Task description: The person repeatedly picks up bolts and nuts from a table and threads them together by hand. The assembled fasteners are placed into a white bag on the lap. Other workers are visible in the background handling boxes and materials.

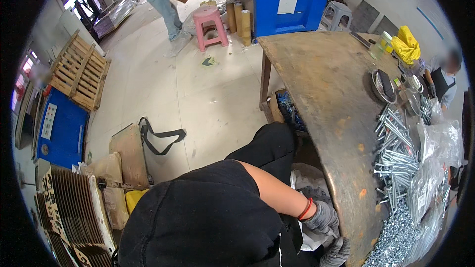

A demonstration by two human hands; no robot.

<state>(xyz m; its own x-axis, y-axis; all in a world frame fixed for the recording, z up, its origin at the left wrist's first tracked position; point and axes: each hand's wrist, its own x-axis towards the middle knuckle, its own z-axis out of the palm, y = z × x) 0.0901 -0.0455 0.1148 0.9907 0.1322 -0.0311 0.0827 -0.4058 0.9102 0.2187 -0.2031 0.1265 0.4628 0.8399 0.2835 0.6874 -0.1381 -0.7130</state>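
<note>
My left hand (322,219), in a grey knit glove with a red cord at the wrist, reaches down beside the table's near edge with its fingers curled. Just below it, close to touching, is my right hand (336,253) in the same kind of glove, its fingers bent inward. What the fingers hold is hidden. White plastic sheeting or a bag (312,240) lies beneath and beside the hands, below the tabletop. Nearest on the worn tabletop (316,94) are a heap of small metal nuts (396,235) and a pile of long silvery bolts (396,158).
Clear plastic bags (435,168) lie along the table's right side. Beyond the bolts are a metal bowl (382,88), a jar (380,45) and a yellow bag (406,44). A box of screws (289,111) stands under the table. Two other people are farther off.
</note>
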